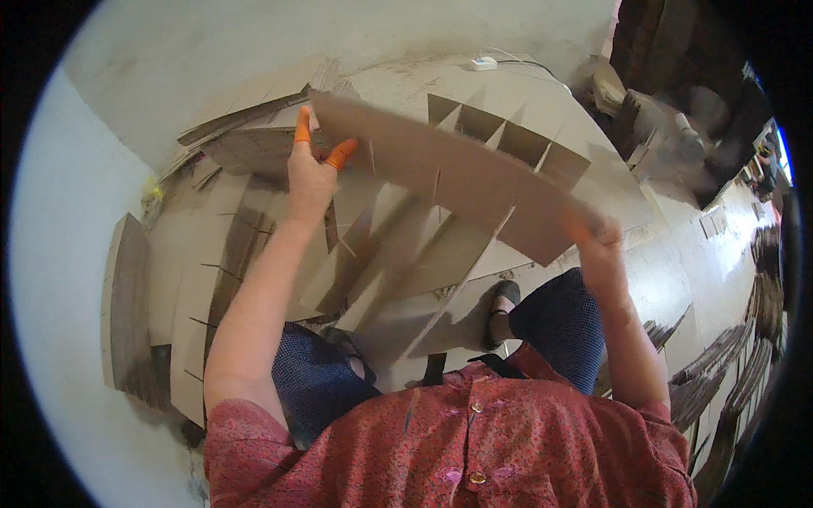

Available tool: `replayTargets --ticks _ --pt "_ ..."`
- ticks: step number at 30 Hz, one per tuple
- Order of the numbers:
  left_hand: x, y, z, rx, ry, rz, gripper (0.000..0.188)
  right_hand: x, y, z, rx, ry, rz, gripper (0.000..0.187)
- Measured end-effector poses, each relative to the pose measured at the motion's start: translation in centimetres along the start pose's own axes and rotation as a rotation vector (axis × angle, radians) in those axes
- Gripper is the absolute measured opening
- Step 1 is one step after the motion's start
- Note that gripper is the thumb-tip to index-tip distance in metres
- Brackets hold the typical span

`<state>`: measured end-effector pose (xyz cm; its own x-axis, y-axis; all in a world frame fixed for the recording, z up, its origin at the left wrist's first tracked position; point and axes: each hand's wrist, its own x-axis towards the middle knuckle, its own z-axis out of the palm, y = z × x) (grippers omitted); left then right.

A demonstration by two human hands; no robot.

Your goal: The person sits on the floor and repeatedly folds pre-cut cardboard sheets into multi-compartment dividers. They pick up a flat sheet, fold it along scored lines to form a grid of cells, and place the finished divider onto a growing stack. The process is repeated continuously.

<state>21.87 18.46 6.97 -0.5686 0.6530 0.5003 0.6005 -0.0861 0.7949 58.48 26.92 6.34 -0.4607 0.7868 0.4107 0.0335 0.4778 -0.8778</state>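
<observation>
A long brown cardboard strip (449, 169) with slots along its lower edge stretches slantwise between my hands. My left hand (313, 178), with orange covers on thumb and forefinger, grips its left end. At its right end my right hand (600, 235) is closed on it, the fingertips blurred. Beneath and behind the strip stand several slotted cardboard pieces, among them a rear divider strip (555, 161) and a crosswise divider strip (453, 300). Some crosswise pieces meet the held strip at its slots; how deeply they are seated I cannot tell.
Stacked cardboard strips lie at the back left (254, 148) and far left (127, 313). More cardboard stacks (720, 364) line the right side. A white power socket (483, 63) with a cable sits by the back wall. My shod foot (504, 309) is near the work.
</observation>
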Motion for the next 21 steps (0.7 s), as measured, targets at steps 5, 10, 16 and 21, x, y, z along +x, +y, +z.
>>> replayTargets --ticks 5,10,16,21 --pt "1.0 -1.6 0.6 -0.262 -0.152 -0.176 0.031 -0.5 -0.2 -0.4 -0.135 -0.041 -0.063 0.016" --pt "0.6 -2.7 0.5 -0.216 -0.166 -0.230 0.030 -0.6 0.0 -0.6 -0.292 -0.067 -0.071 0.015" --pt "-1.0 -7.7 1.7 -0.089 -0.323 -0.408 0.036 -2.9 7.1 0.6 -0.225 -0.144 0.154 0.017" --pt "-1.3 -7.1 0.7 0.475 -0.311 -0.222 0.051 -2.3 5.6 -0.3 -0.222 -0.209 0.132 0.040"
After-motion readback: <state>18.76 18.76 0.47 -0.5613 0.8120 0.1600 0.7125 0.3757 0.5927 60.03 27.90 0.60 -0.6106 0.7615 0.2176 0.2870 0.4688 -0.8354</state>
